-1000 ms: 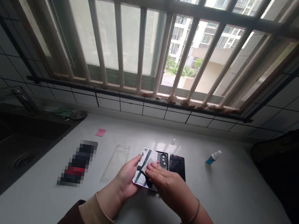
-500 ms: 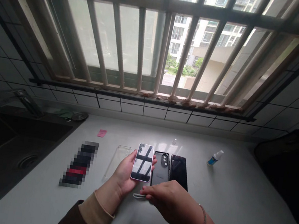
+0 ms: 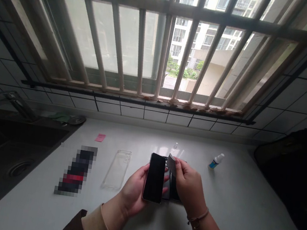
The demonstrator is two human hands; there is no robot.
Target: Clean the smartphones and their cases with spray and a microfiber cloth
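— Holding the phone [image 3: 155, 178] screen-up in the cupped left hand [image 3: 131, 196], fingers wrapped round its edge: is that steady enough?

— Yes. The right hand [image 3: 189, 183] pinches the pale cloth [image 3: 172, 164] by a fold; keep that pinch light.

— What's around?

— A clear phone case [image 3: 116, 170] left on the white counter [image 3: 229, 203], a spray bottle [image 3: 215, 161] far right.

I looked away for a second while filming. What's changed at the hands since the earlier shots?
The left hand seems to have turned the phone over: its dark face now shows instead of the shiny one. The right hand has risen and now pinches a pale cloth beside the phone. The clear case and spray bottle stayed where they were.
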